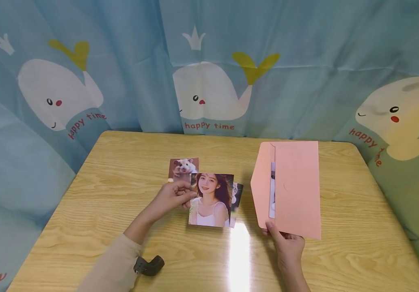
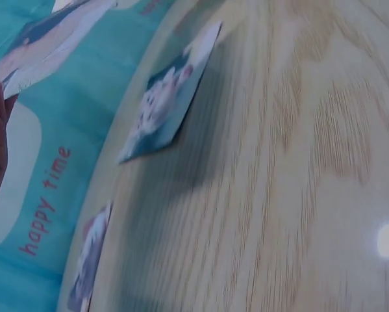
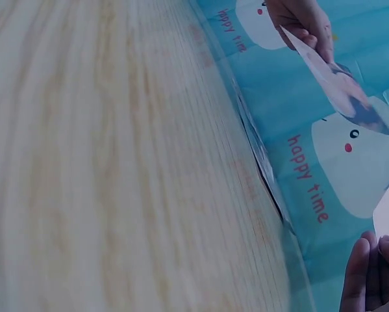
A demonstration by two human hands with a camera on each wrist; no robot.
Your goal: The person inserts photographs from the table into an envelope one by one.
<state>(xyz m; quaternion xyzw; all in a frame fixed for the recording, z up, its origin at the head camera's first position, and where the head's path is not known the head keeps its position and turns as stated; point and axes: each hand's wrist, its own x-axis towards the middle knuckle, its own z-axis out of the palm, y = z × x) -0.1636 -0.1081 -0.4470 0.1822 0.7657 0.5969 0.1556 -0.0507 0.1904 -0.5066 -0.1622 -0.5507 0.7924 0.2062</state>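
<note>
My left hand (image 1: 184, 195) pinches the left edge of a portrait photo (image 1: 212, 200) and holds it just above the wooden table (image 1: 122, 202). The right wrist view shows that hand (image 3: 304, 19) with the photo (image 3: 340, 88) raised off the wood. A hamster photo (image 1: 184, 167) lies flat behind the hand, and a darker photo (image 1: 237, 194) peeks out under the portrait. My right hand (image 1: 274, 230) grips the near edge of a pink envelope (image 1: 295, 190), flap open to the left, with a photo (image 1: 272, 190) partly inside.
A blue whale-print curtain (image 1: 209, 65) hangs round the table's far and side edges. A black wrist mount (image 1: 149, 265) sits on my left forearm. In the blurred left wrist view, two photos (image 2: 168, 97) (image 2: 90, 260) lie near the table's edge.
</note>
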